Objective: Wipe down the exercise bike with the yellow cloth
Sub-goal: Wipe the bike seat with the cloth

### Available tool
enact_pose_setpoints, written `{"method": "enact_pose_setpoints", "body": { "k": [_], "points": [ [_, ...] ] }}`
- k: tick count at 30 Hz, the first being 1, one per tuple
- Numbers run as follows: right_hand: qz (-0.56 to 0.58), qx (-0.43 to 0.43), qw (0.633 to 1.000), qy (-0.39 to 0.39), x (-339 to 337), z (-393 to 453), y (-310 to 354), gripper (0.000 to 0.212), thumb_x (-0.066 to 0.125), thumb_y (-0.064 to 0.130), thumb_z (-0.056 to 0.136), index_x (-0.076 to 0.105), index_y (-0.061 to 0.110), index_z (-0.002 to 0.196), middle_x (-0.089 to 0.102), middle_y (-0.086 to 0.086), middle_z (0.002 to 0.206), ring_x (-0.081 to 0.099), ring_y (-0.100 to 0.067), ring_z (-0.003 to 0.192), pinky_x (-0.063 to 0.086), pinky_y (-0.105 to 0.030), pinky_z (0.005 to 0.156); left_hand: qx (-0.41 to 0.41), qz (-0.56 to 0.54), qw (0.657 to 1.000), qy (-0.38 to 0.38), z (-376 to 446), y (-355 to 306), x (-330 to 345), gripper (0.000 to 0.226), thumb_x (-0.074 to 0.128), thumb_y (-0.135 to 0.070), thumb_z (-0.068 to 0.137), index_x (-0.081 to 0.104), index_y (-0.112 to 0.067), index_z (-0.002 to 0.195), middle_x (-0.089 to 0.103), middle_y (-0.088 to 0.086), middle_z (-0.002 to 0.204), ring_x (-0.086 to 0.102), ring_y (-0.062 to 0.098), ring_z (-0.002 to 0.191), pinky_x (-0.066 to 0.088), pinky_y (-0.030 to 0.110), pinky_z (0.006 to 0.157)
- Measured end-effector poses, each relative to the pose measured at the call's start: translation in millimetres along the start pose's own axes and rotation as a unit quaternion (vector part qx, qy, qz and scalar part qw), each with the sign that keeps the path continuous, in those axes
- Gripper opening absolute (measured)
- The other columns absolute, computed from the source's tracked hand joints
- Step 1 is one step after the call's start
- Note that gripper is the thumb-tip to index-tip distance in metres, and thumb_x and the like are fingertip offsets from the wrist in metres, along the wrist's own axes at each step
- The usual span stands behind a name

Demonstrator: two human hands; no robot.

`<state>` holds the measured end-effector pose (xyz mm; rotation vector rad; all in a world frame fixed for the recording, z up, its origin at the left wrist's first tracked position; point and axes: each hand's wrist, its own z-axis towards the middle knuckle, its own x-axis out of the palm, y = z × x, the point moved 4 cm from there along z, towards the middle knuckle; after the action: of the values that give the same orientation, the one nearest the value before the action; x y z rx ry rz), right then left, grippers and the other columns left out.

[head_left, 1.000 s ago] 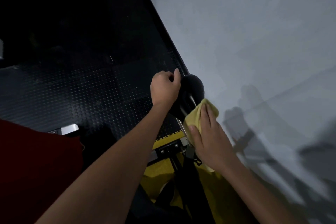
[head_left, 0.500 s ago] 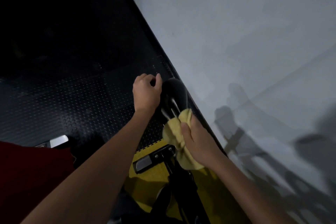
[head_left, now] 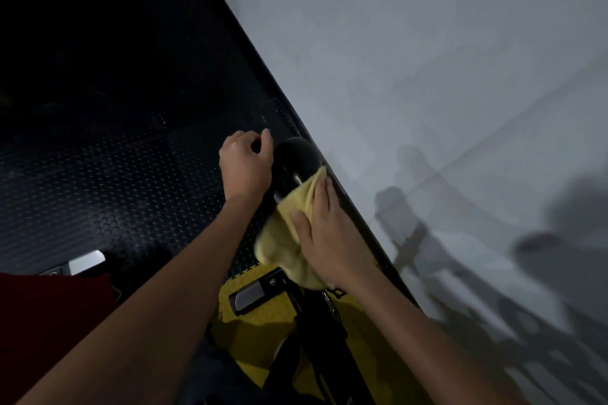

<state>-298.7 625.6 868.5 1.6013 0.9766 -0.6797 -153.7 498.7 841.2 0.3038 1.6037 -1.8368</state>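
The exercise bike's black saddle sits close to the grey wall, seen from above. My left hand grips the saddle's left edge with curled fingers. My right hand presses the yellow cloth flat against the saddle's near right side, fingers spread over the cloth. Below the cloth the black seat post and a silver-and-black pedal show. The rest of the bike frame is dark and mostly hidden by my arms.
A grey wall runs along the right, very near the saddle. Black studded floor matting fills the left. A yellow mat lies under the bike. A silver metal part and red fabric are at the lower left.
My right hand has opened flatter and slid the cloth up along the saddle toward its far end. My left hand has kept its hold on the saddle's left edge.
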Motion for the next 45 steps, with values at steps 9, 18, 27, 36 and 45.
{"method": "enact_pose_setpoints", "body": {
  "k": [9, 18, 27, 36, 45],
  "points": [
    [0.091, 0.058, 0.993, -0.043, -3.3, 86.6, 5.5, 0.074, 0.024, 0.048, 0.106, -0.007, 0.006, 0.158, -0.004, -0.016, 0.166, 0.013, -0.032, 0.152, 0.020, -0.044, 0.123, 0.007, 0.008, 1.000, -0.005, 3.8, -0.9, -1.6, 0.048, 0.054, -0.035, 0.100, 0.053, -0.008, 0.061, 0.050, 0.003, 0.063, 0.049, 0.019, 0.063, 0.038, 0.029, 0.060],
    [-0.004, 0.005, 1.000, 0.017, -0.6, -15.8, -4.9, 0.072, 0.019, 0.055, 0.105, -0.010, 0.018, 0.159, 0.000, -0.003, 0.168, 0.033, -0.022, 0.145, 0.030, -0.023, 0.105, -0.001, -0.002, 1.000, -0.002, 2.4, 0.2, -0.2, 0.046, 0.054, -0.035, 0.101, 0.058, -0.007, 0.064, 0.054, 0.004, 0.065, 0.052, 0.018, 0.063, 0.044, 0.029, 0.062],
    [0.109, 0.082, 0.989, -0.061, -4.3, 93.8, 1.7, 0.072, 0.025, 0.049, 0.105, 0.003, 0.006, 0.158, 0.014, -0.019, 0.163, 0.029, -0.034, 0.146, 0.033, -0.043, 0.117, 0.006, 0.011, 1.000, -0.006, 4.7, 1.9, 0.8, 0.047, 0.053, -0.036, 0.101, 0.062, -0.005, 0.068, 0.055, 0.006, 0.065, 0.053, 0.021, 0.063, 0.041, 0.029, 0.057],
    [0.014, 0.019, 1.000, 0.013, -0.2, -9.7, -9.1, 0.072, 0.020, 0.055, 0.104, -0.004, 0.016, 0.159, 0.020, -0.010, 0.163, 0.045, -0.022, 0.135, 0.037, -0.023, 0.098, -0.002, -0.005, 1.000, -0.003, 4.5, -0.6, 0.0, 0.045, 0.055, -0.036, 0.101, 0.061, -0.006, 0.067, 0.057, 0.004, 0.068, 0.056, 0.019, 0.065, 0.051, 0.039, 0.063],
    [0.112, 0.088, 0.986, -0.082, -5.7, 106.8, -0.7, 0.066, 0.024, 0.051, 0.105, 0.015, 0.010, 0.156, 0.032, -0.020, 0.153, 0.045, -0.036, 0.133, 0.042, -0.045, 0.104, 0.003, -0.005, 1.000, -0.001, 5.0, -1.0, -2.7, 0.046, 0.054, -0.034, 0.100, 0.061, -0.004, 0.066, 0.056, 0.009, 0.064, 0.054, 0.025, 0.061, 0.043, 0.034, 0.055]
  ]
}}
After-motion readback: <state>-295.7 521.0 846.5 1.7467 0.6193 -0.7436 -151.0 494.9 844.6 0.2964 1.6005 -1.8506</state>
